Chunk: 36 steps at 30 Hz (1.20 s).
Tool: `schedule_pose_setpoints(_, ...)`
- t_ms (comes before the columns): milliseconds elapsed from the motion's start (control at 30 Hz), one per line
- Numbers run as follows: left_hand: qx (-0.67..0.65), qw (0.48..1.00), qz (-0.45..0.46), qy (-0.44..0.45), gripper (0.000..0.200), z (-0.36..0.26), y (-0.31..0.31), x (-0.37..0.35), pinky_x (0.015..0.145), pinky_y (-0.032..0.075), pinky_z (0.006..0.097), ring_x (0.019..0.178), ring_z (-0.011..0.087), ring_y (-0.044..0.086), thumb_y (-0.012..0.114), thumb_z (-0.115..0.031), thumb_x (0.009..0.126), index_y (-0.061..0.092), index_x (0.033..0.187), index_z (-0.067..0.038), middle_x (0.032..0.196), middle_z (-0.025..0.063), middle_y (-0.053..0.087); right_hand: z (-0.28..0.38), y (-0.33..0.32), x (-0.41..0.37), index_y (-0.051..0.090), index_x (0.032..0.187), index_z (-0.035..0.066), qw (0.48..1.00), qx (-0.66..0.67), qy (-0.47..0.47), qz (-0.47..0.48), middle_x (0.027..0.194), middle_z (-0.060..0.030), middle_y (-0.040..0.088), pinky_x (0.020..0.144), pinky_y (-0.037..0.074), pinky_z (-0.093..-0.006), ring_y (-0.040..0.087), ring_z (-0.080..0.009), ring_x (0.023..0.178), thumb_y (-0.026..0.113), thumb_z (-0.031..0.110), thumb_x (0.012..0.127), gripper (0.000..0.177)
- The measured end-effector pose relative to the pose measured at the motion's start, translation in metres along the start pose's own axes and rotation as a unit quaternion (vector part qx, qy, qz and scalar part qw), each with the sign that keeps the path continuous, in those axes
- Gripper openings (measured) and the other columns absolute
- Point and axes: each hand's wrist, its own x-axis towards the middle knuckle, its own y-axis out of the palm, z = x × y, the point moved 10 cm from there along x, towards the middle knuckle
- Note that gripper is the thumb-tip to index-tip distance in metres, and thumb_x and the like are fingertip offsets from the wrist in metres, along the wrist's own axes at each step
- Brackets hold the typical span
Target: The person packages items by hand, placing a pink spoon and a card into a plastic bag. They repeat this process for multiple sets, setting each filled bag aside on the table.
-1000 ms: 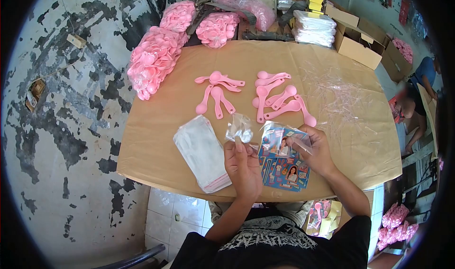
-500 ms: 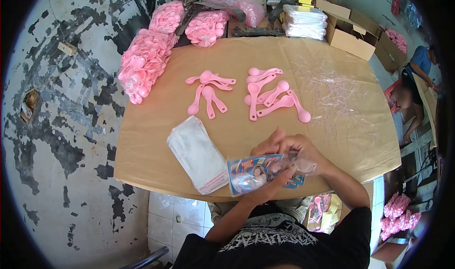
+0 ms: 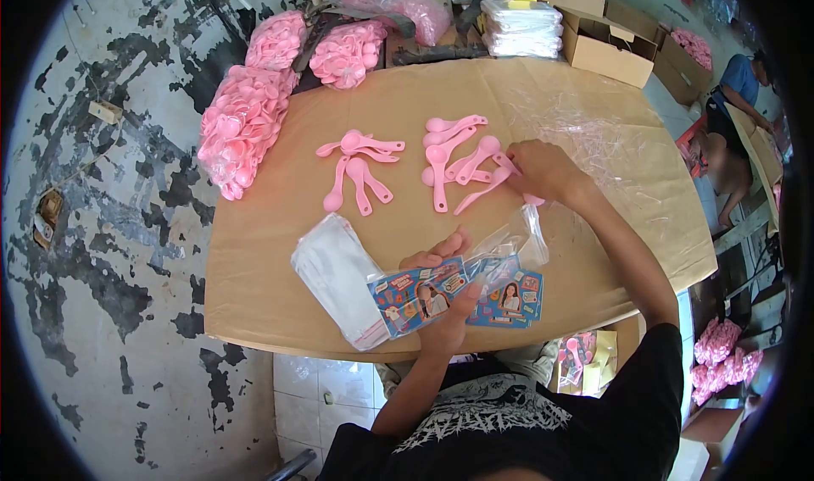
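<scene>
My left hand (image 3: pixel 451 318) is closed on a clear plastic bag (image 3: pixel 500 252) with a blue printed card (image 3: pixel 415 299) in it, the bag's mouth spread toward the right. Over the right-hand group of pink spoons, my right hand (image 3: pixel 547 172) has its fingers pinched on a pink measuring spoon (image 3: pixel 482 191); its far end is hidden by the hand. More pink spoons (image 3: pixel 438 163) lie beside those fingers. Under the held bag sit blue printed cards (image 3: pixel 515 301). A stack of clear bags (image 3: pixel 335 269) lies left of the held card.
A smaller group of pink spoons (image 3: pixel 360 172) rests farther left on the brown-covered table (image 3: pixel 280 269). Thin plastic strips (image 3: pixel 585 142) scatter at right. Full bags of pink spoons (image 3: pixel 246 129), wrapped white packs (image 3: pixel 521 30) and cardboard boxes (image 3: pixel 609 50) line the back. Another person (image 3: pixel 738 100) sits at far right.
My right hand has left the bag and moved up to the pink spoons, closing on one. My left hand keeps the bag, which is now turned with its card facing up.
</scene>
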Motion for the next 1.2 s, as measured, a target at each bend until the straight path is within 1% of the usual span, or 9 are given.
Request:
schedule_pose_setpoints(67, 0.001, 1.000, -0.010, -0.014, 0.049, 0.001, -0.002, -0.001, 0.110, 0.034, 0.0522, 0.127, 0.0330, 0.048, 0.071, -0.002, 0.080, 0.038, 0.116, -0.010, 0.127, 0.0188, 0.054, -0.011, 0.004, 0.007, 0.069, 0.094, 0.003, 0.999, -0.046, 0.003, 0.002, 0.094, -0.0160, 0.068, 0.079, 0.049, -0.0437, 0.063, -0.0368, 0.088, 0.065, 0.023, 0.082, 0.023)
schedule_pose_setpoints(167, -0.056, 0.997, -0.032, -0.037, 0.048, 0.005, -0.008, 0.001, 0.112, 0.029, 0.0543, 0.130, 0.0367, 0.043, 0.068, -0.002, 0.082, 0.042, 0.121, -0.011, 0.129, 0.0136, 0.054, -0.013, -0.035, -0.014, 0.068, 0.091, 0.002, 0.998, 0.037, -0.027, -0.053, 0.086, -0.0137, 0.067, 0.072, 0.050, -0.0382, 0.065, -0.0274, 0.078, 0.064, 0.021, 0.085, 0.020)
schedule_pose_setpoints(367, -0.160, 0.983, -0.059, -0.070, 0.044, 0.013, -0.017, 0.003, 0.111, 0.030, 0.0548, 0.131, 0.0364, 0.042, 0.062, -0.003, 0.087, 0.042, 0.124, -0.012, 0.131, 0.0097, 0.053, -0.009, -0.072, -0.071, 0.064, 0.088, 0.001, 0.891, 0.453, 0.012, -0.010, 0.074, -0.0041, 0.063, 0.057, 0.044, -0.0223, 0.057, -0.0066, 0.065, 0.059, 0.020, 0.095, 0.021)
schedule_pose_setpoints(467, -0.167, 0.982, -0.061, -0.067, 0.043, 0.013, -0.018, 0.003, 0.111, 0.031, 0.0550, 0.131, 0.0365, 0.042, 0.061, -0.002, 0.087, 0.042, 0.125, -0.012, 0.132, 0.0092, 0.052, 0.013, -0.081, -0.098, 0.063, 0.089, 0.002, 0.851, 0.522, -0.011, -0.055, 0.076, -0.0018, 0.064, 0.056, 0.042, -0.0207, 0.058, -0.0059, 0.065, 0.061, 0.019, 0.094, 0.018)
schedule_pose_setpoints(900, -0.210, 0.972, -0.033, -0.096, 0.050, 0.015, -0.001, -0.001, 0.113, 0.031, 0.0509, 0.134, 0.0347, 0.038, 0.065, -0.009, 0.088, 0.038, 0.131, -0.014, 0.137, 0.0077, 0.048, 0.087, -0.102, -0.115, 0.065, 0.092, 0.002, 0.861, 0.474, -0.184, -0.015, 0.081, -0.0041, 0.067, 0.061, 0.046, -0.0232, 0.063, -0.0091, 0.070, 0.069, 0.013, 0.087, 0.013)
schedule_pose_setpoints(933, -0.236, 0.963, -0.052, -0.119, 0.053, 0.017, 0.004, -0.004, 0.113, 0.031, 0.0505, 0.134, 0.0341, 0.038, 0.066, -0.011, 0.088, 0.037, 0.133, -0.015, 0.137, 0.0073, 0.047, 0.097, -0.100, -0.113, 0.064, 0.089, 0.002, 0.845, 0.502, -0.181, 0.012, 0.080, -0.0039, 0.067, 0.059, 0.044, -0.0224, 0.062, -0.0092, 0.068, 0.072, 0.024, 0.086, 0.024)
schedule_pose_setpoints(1067, -0.302, 0.921, -0.111, -0.220, 0.068, 0.042, 0.012, -0.021, 0.115, 0.030, 0.0489, 0.136, 0.0315, 0.036, 0.071, -0.022, 0.086, 0.031, 0.141, -0.018, 0.139, 0.0082, 0.044, 0.120, -0.119, -0.113, 0.063, 0.093, 0.001, 0.901, 0.374, -0.211, -0.056, 0.078, -0.0035, 0.067, 0.057, 0.045, -0.0213, 0.062, -0.0085, 0.064, 0.075, 0.013, 0.080, 0.021)
schedule_pose_setpoints(1167, -0.380, 0.901, -0.058, -0.201, 0.084, 0.048, 0.012, -0.024, 0.115, 0.027, 0.0476, 0.138, 0.0296, 0.033, 0.077, -0.028, 0.081, 0.024, 0.143, -0.009, 0.148, 0.0136, 0.032, 0.089, -0.165, -0.114, 0.064, 0.088, 0.002, 0.808, 0.538, -0.156, -0.186, 0.075, -0.0034, 0.068, 0.050, 0.042, -0.0212, 0.059, -0.0045, 0.057, 0.072, 0.005, 0.079, 0.013)
schedule_pose_setpoints(1200, -0.324, 0.926, -0.055, -0.184, 0.089, 0.043, 0.008, -0.019, 0.116, 0.027, 0.0475, 0.137, 0.0300, 0.033, 0.078, -0.030, 0.080, 0.022, 0.144, -0.006, 0.148, 0.0145, 0.031, 0.088, -0.176, -0.113, 0.064, 0.086, 0.001, 0.827, 0.510, -0.145, -0.187, 0.075, -0.0031, 0.067, 0.051, 0.042, -0.0212, 0.059, -0.0051, 0.058, 0.073, 0.006, 0.079, 0.012)
